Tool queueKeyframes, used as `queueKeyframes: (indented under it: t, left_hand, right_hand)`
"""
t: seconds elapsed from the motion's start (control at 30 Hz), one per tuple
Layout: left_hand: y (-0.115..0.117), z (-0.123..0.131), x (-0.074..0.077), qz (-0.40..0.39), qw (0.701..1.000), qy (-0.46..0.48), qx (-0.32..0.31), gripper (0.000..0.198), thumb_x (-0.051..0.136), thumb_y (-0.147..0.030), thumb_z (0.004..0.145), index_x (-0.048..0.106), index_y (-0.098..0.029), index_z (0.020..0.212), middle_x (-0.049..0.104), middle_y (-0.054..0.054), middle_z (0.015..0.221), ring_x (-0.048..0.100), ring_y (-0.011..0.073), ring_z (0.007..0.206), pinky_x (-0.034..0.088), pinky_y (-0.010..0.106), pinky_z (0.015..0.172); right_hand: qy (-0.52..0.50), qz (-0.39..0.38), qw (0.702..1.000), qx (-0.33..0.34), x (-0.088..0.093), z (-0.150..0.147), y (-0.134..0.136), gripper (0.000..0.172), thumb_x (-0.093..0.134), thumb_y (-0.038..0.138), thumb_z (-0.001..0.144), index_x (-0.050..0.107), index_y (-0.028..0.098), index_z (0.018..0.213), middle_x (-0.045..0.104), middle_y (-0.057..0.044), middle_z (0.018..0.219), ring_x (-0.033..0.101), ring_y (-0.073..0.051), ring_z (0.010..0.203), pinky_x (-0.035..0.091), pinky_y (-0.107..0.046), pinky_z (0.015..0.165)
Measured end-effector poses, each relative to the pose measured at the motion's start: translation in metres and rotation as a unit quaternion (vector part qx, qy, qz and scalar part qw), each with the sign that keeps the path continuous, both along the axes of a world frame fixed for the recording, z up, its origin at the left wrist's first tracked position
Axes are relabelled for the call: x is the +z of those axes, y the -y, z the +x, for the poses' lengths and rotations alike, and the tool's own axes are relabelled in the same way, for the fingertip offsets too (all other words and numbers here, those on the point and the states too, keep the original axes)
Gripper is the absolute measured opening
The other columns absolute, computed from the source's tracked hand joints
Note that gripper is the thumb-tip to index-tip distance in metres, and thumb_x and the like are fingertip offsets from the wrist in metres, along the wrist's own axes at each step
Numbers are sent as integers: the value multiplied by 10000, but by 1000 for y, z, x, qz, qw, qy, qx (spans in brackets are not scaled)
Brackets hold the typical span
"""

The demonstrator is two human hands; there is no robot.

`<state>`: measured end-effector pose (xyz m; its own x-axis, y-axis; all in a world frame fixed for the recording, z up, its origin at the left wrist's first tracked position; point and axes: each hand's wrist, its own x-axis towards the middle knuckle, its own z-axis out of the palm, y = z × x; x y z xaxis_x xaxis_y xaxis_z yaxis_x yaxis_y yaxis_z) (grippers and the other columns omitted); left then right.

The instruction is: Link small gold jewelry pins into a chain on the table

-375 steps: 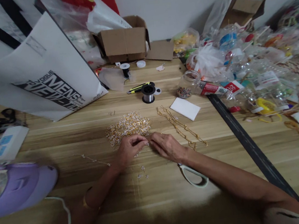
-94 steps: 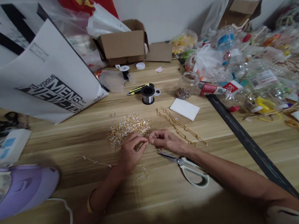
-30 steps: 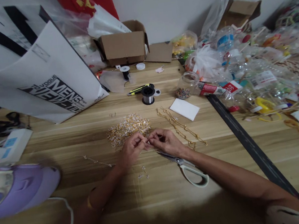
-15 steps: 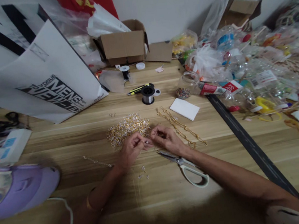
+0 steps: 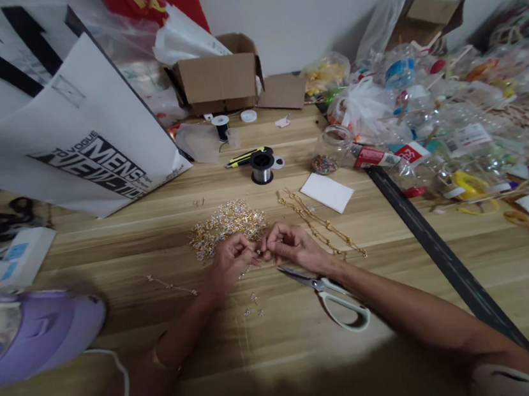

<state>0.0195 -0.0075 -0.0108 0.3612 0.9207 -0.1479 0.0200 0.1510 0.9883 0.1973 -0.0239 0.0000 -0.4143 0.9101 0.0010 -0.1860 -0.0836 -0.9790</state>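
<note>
Fingertip to fingertip, my left hand (image 5: 232, 260) and my right hand (image 5: 290, 246) meet just in front of a pile of small gold and silver beads or rings (image 5: 229, 221). A small shiny bead (image 5: 258, 252) shows at the left fingertips, pinched there. My right thumb and forefinger are pressed together beside it; what they hold is too small to make out. Below my right wrist lie scissors (image 5: 343, 310) with pale handles, blades a little apart. Several loose clear pieces (image 5: 254, 305) and a thin beaded strand (image 5: 172, 286) rest on the wooden tabletop nearby.
A gold chain (image 5: 319, 226) and a white card (image 5: 327, 193) lie right of the pile. Behind stand a wire spool (image 5: 261, 167), a yellow-black cutter (image 5: 241, 158) and a bead jar (image 5: 331, 151). Plastic bottles (image 5: 469, 140) crowd the right; a large paper bag (image 5: 77, 131) stands left.
My right fingers have moved slightly left, closing in against the left fingertips. A small shiny strand or piece now shows below the left fingers.
</note>
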Motion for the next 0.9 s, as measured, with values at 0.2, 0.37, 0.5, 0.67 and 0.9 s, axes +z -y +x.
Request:
queueKeyframes:
  t: [0.2, 0.37, 0.5, 0.67, 0.9]
  left_hand:
    - [4, 0, 1, 75, 996, -44, -8, 124, 597, -198, 713, 494, -158, 659, 617, -10, 655, 602, 110, 596, 501, 215, 565]
    - [6, 0, 2, 73, 996, -47, -33, 97, 553, -197, 747, 492, -159, 683, 673, 43, 763, 651, 144, 665, 515, 248, 604]
    - [6, 0, 2, 66, 996, -52, -31, 106, 536, -195, 763, 473, -162, 684, 688, 62, 805, 665, 153, 674, 511, 252, 598]
    - [5, 0, 0, 82, 995, -57, -4, 95, 538, -195, 763, 474, -168, 698, 695, 53, 799, 661, 154, 678, 504, 253, 606]
    - [5, -2, -5, 124, 986, -106, 23, 80, 530, -170, 759, 497, -171, 686, 683, 33, 774, 637, 141, 676, 467, 222, 589]
  right_hand:
    - [12, -2, 1000, -11, 0, 0, -1, 282, 599, 419, 801, 534, 145, 793, 620, -46, 782, 601, -129, 686, 483, -233, 553]
    - [71, -2, 995, -68, -3, 0, -2, 257, 579, 389, 807, 542, 142, 867, 605, -3, 623, 579, -110, 560, 450, -204, 498]
    - [156, 23, 981, -112, -6, 1, -1, 255, 541, 342, 828, 548, 146, 990, 509, 55, 520, 469, -74, 410, 335, -167, 392]
    - [243, 92, 957, -133, -5, 3, 0, 260, 494, 356, 859, 594, 148, 978, 600, -1, 723, 419, -58, 442, 299, -185, 413]
    - [300, 143, 938, -103, 4, 2, 3, 221, 519, 360, 850, 595, 154, 874, 610, 2, 743, 408, -56, 442, 279, -192, 419]
